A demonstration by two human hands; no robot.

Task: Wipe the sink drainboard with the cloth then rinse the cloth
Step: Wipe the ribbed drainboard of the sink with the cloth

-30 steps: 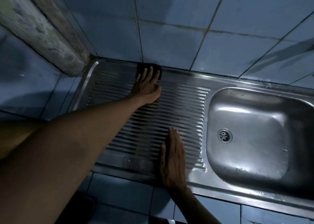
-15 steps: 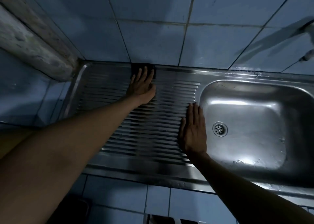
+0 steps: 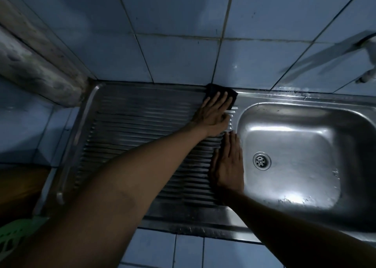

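Note:
The ribbed steel drainboard fills the middle of the view, with the sink basin to its right. A dark cloth lies at the drainboard's far right corner against the tiled wall. My left hand presses flat on the cloth with straight fingers; most of the cloth is hidden under it. My right hand rests flat, fingers straight, on the drainboard's right edge beside the basin.
The drain sits at the basin's centre. A tap reaches in at the upper right edge. A rough concrete post stands at the left back. A green plastic thing shows at the lower left.
My left hand has slid the cloth to the right along the back edge, from the drainboard's middle to its right corner. My right hand stays flat beside the basin.

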